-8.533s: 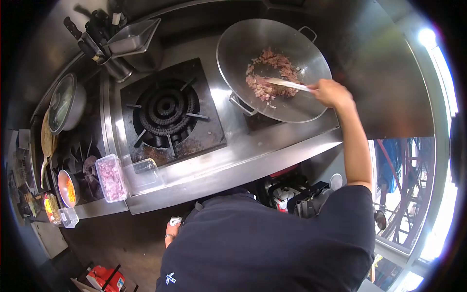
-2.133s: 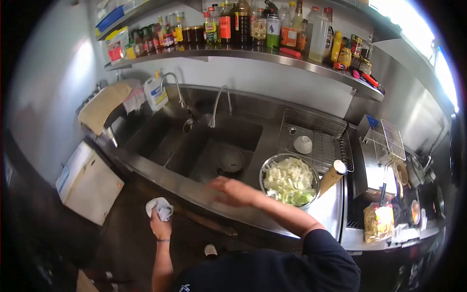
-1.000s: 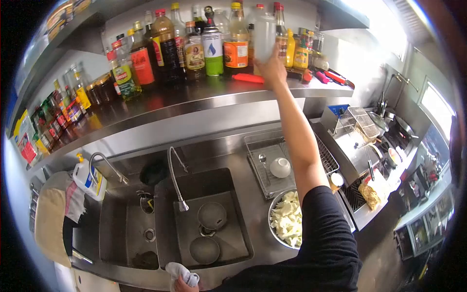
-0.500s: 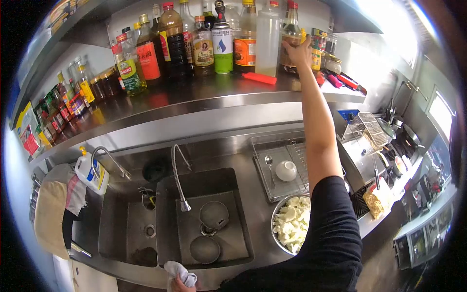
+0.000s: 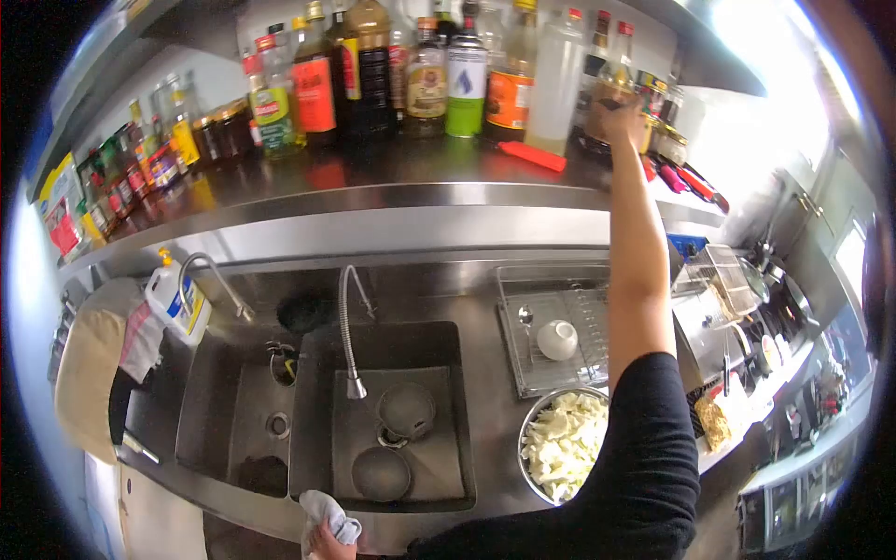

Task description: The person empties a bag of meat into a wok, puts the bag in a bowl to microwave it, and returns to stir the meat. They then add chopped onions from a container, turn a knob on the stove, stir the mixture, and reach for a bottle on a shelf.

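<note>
My right hand [image 5: 627, 123] reaches up to the shelf and is closed round a glass bottle [image 5: 618, 75] with a red cap and amber-brown contents. Its fingers are slightly blurred, and the hand covers part of the bottle. A tall translucent bottle [image 5: 557, 89] stands just left of it, and small jars [image 5: 670, 145] are close on the right. Down at the sink's front edge, my left hand [image 5: 330, 543] is closed on a light grey cloth [image 5: 324, 511].
Many sauce bottles line the steel shelf [image 5: 420, 168], along with a red squeeze-type item [image 5: 532, 156]. Below are two sinks with pans [image 5: 381, 474], a faucet [image 5: 350, 327], a bowl of chopped pale vegetables [image 5: 560, 443] and a rack [image 5: 523, 364] holding a white bowl [image 5: 557, 340].
My right hand has closed round the amber bottle, whose cap now stands farther from the red cap behind it. The view has shifted slightly. My left hand still holds the cloth.
</note>
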`<state>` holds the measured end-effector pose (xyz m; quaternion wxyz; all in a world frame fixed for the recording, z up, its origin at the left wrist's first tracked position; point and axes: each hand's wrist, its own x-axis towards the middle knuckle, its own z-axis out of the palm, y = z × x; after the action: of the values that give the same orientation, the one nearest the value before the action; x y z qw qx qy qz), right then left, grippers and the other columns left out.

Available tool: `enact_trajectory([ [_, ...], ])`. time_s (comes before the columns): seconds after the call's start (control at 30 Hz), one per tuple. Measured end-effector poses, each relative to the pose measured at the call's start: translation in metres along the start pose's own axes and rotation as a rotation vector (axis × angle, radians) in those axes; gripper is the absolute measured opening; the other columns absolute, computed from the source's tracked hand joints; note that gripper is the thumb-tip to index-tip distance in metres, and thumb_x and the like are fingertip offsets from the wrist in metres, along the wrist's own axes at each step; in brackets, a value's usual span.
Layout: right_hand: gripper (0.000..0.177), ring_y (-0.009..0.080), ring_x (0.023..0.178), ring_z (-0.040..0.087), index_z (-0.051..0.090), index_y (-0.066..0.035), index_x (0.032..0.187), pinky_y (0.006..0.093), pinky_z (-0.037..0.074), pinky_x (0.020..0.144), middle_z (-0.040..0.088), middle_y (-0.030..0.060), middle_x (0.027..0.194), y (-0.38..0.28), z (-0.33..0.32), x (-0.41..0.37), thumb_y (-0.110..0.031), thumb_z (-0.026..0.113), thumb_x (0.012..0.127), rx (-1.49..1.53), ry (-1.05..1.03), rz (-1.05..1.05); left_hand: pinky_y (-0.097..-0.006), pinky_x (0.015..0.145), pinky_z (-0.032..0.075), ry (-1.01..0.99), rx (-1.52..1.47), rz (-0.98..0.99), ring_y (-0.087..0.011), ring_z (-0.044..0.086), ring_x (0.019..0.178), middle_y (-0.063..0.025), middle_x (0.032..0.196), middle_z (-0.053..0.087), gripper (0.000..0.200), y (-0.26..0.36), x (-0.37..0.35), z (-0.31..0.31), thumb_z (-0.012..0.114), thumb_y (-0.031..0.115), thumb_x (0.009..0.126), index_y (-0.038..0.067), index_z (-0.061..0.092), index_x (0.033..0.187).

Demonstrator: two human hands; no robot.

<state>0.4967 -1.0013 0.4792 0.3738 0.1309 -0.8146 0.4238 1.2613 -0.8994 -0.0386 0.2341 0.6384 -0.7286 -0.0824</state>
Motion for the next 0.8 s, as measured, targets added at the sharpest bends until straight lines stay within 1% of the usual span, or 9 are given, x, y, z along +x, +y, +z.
enact_trajectory([
  [0.03,0.087,0.0379,0.108,0.053,0.029,-0.007,0.135,0.0446,0.044,0.089,0.051,0.0222,0.121,-0.011,-0.007,-0.012,-0.048,0.069,0.07,0.016,0.182,-0.038,-0.0448,0.088,0.04,0.009,-0.001,0.021,-0.0345,0.055,0.099,-0.0201,0.109,0.058,0.057,-0.002,0.0,0.0,0.065,0.035,0.069,0.011,0.054,0.121],
  [0.2,0.046,0.0375,0.093,0.054,0.051,-0.005,0.118,0.0441,0.044,0.081,0.053,0.0201,0.107,-0.089,-0.08,-0.097,-0.023,0.063,0.078,0.344,0.43,-0.686,-0.049,0.084,0.04,0.025,-0.005,0.084,-0.0399,0.054,0.096,-0.0209,0.103,0.058,0.063,-0.006,0.002,0.004,0.074,0.03,0.058,0.008,0.053,0.114],
  [0.27,0.036,0.0314,0.096,0.056,0.055,-0.006,0.11,0.0419,0.047,0.078,0.057,0.0134,0.104,-0.125,-0.09,-0.154,-0.02,0.063,0.079,0.6,0.18,-0.764,-0.0506,0.083,0.04,0.035,-0.01,0.101,-0.0421,0.053,0.094,-0.0213,0.1,0.058,0.066,-0.01,0.0,0.007,0.078,0.028,0.053,0.007,0.053,0.111],
  [0.3,0.033,0.0298,0.097,0.058,0.056,-0.008,0.109,0.0409,0.048,0.079,0.058,0.0123,0.104,-0.143,-0.088,-0.173,-0.021,0.062,0.079,0.54,-0.064,-0.727,-0.0515,0.082,0.04,0.049,-0.014,0.106,-0.0432,0.053,0.094,-0.0214,0.099,0.058,0.068,-0.013,-0.002,0.011,0.079,0.027,0.051,0.006,0.053,0.11],
  [0.4,0.036,0.0353,0.099,0.056,0.054,-0.011,0.114,0.0446,0.049,0.08,0.052,0.0152,0.119,-0.194,-0.063,-0.21,-0.024,0.06,0.08,0.29,-0.211,-0.86,-0.0513,0.083,0.039,-0.005,-0.003,0.109,-0.0429,0.053,0.093,-0.0199,0.096,0.058,0.066,-0.021,0.0,0.012,0.078,0.027,0.053,0.007,0.053,0.111],
  [0.53,0.037,0.0389,0.101,0.053,0.052,-0.014,0.12,0.0509,0.048,0.076,0.04,0.0146,0.134,-0.231,0.01,-0.215,-0.023,0.054,0.084,-0.008,0.05,-1.057,-0.0512,0.085,0.039,-0.081,0.02,0.054,-0.0421,0.052,0.096,-0.0175,0.096,0.057,0.064,-0.016,0.001,0.009,0.077,0.027,0.054,0.01,0.053,0.111],
  [0.6,0.037,0.0343,0.11,0.05,0.054,-0.015,0.119,0.0484,0.048,0.076,0.036,0.0084,0.138,-0.236,0.012,-0.216,-0.023,0.055,0.083,-0.508,0.03,-0.962,-0.0514,0.085,0.039,-0.05,-0.001,0.071,-0.0417,0.051,0.097,-0.0172,0.098,0.057,0.065,-0.029,0.001,0.024,0.077,0.027,0.054,0.011,0.053,0.112],
  [0.67,0.037,0.0359,0.109,0.05,0.054,-0.016,0.121,0.05,0.048,0.075,0.03,0.0067,0.141,-0.232,0.02,-0.209,-0.021,0.052,0.084,-0.533,-0.037,-0.945,-0.0517,0.085,0.039,0.109,0.062,0.069,-0.0404,0.052,0.097,-0.0164,0.099,0.056,0.066,-0.02,-0.005,0.025,0.076,0.027,0.053,0.013,0.053,0.112],
  [0.8,0.037,0.0454,0.106,0.05,0.052,-0.019,0.125,0.0547,0.047,0.077,0.007,0.0051,0.152,-0.223,0.03,-0.2,-0.022,0.047,0.089,-0.529,-0.186,-0.951,-0.051,0.085,0.039,-0.033,-0.057,0.071,-0.0393,0.052,0.098,-0.015,0.1,0.056,0.074,-0.013,0.002,0.007,0.078,0.024,0.047,0.013,0.052,0.114],
])
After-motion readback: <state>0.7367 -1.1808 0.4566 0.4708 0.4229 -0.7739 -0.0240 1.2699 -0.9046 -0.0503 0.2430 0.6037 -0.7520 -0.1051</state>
